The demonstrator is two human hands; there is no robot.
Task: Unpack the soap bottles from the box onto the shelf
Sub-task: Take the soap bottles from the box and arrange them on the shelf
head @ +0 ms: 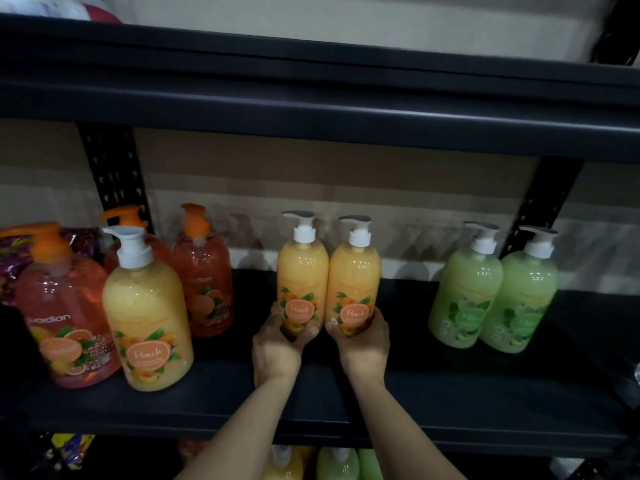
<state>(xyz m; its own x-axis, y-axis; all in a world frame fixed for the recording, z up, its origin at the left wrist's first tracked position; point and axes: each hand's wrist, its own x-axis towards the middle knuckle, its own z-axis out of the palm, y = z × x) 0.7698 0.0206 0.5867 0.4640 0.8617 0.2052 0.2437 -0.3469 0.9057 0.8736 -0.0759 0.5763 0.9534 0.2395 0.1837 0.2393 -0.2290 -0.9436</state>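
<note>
- In the head view we see the left hand (277, 344) curled round the base of a peach soap bottle (302, 271), which stands upright at the middle of the black shelf (450, 393).
- The right hand (363, 344) grips a second peach bottle (353, 278) just beside the first.
- We see two green bottles (464, 292) standing well apart to their right.

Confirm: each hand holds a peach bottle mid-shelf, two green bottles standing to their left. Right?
Wrong side. The head view shows the green bottles standing to the right of the held pair, not the left. The rest holds: the left hand grips one peach bottle, the right hand the other, at the middle of the shelf.
</note>
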